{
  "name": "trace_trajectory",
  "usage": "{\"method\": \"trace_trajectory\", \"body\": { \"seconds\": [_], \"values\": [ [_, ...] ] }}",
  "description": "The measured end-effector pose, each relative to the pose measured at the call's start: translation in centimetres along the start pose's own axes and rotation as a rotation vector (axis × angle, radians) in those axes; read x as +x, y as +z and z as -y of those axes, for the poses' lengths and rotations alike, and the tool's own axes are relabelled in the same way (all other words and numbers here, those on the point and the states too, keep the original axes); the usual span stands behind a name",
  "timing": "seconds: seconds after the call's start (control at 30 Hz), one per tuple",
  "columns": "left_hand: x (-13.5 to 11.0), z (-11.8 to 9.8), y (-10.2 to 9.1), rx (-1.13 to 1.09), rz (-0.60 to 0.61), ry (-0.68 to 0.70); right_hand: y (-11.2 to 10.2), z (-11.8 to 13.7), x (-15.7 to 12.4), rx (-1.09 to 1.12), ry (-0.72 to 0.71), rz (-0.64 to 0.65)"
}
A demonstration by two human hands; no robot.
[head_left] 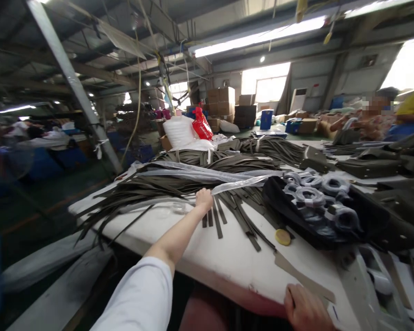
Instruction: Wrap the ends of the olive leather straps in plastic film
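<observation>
My left hand reaches out over the white table and is closed at the end of a clear plastic strip, which runs off to the right. Beneath and around it lie many dark olive straps, some with loose ends pointing toward me. My right hand rests low at the table's front edge with its fingers curled; whatever they may hold is hidden. Near it lies a flat grey-brown strip. A round yellow disc sits farther in, beside the black bag.
A black bag holds several clear-wrapped rolls. Part of a pale machine stands at right. Olive fabric pieces pile up behind. A white roll and red bag stand beyond the straps. A person is at far right.
</observation>
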State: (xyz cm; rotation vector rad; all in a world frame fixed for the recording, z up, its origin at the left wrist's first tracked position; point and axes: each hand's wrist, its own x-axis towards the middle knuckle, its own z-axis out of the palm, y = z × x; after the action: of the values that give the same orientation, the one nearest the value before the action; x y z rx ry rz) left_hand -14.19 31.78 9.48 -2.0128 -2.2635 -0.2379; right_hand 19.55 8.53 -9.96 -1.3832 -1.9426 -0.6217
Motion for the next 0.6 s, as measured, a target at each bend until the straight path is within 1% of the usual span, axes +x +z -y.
{"method": "trace_trajectory", "body": {
  "seconds": [0.1,0.17,0.2,0.27,0.3,0.33,0.37,0.4,0.5,0.53,0.57,0.6],
  "values": [
    [-4.1,-0.4,-2.9,-0.040,-0.130,0.058,-1.0,0.2,0.5,-0.060,0.005,0.086],
    [-7.7,-0.7,-4.6,-0.063,-0.209,0.112,-1.3,0.1,0.7,-0.067,0.005,0.130],
    [-9.8,-0.9,-5.3,-0.087,-0.254,0.161,-1.3,0.0,0.6,-0.053,0.010,0.144],
    [-14.1,-1.3,-6.1,-0.180,-0.324,0.275,-1.2,-0.2,0.6,0.008,0.067,0.183],
    [-16.3,-1.6,-6.1,-0.236,-0.317,0.309,-1.2,-0.4,0.6,0.065,0.130,0.211],
    [-18.5,-2.0,-5.9,-0.294,-0.276,0.321,-1.2,-0.4,0.8,0.154,0.219,0.251],
    [-20.6,-2.5,-5.3,-0.347,-0.202,0.328,-1.4,-0.3,1.1,0.286,0.336,0.301],
    [-22.7,-3.0,-4.5,-0.400,-0.117,0.337,-1.6,-0.1,1.6,0.464,0.476,0.358],
    [-28.1,-5.2,-1.2,-0.569,0.095,0.404,-3.4,1.7,4.0,1.181,0.913,0.552],
    [-29.7,-5.9,0.0,-0.634,0.149,0.430,-4.2,2.5,4.9,1.413,1.010,0.617],
    [-31.1,-6.7,1.1,-0.695,0.203,0.457,-5.1,3.3,5.8,1.602,1.070,0.660],
    [-32.3,-7.3,2.1,-0.743,0.264,0.484,-6.0,4.0,6.5,1.738,1.104,0.668]
  ]
}}
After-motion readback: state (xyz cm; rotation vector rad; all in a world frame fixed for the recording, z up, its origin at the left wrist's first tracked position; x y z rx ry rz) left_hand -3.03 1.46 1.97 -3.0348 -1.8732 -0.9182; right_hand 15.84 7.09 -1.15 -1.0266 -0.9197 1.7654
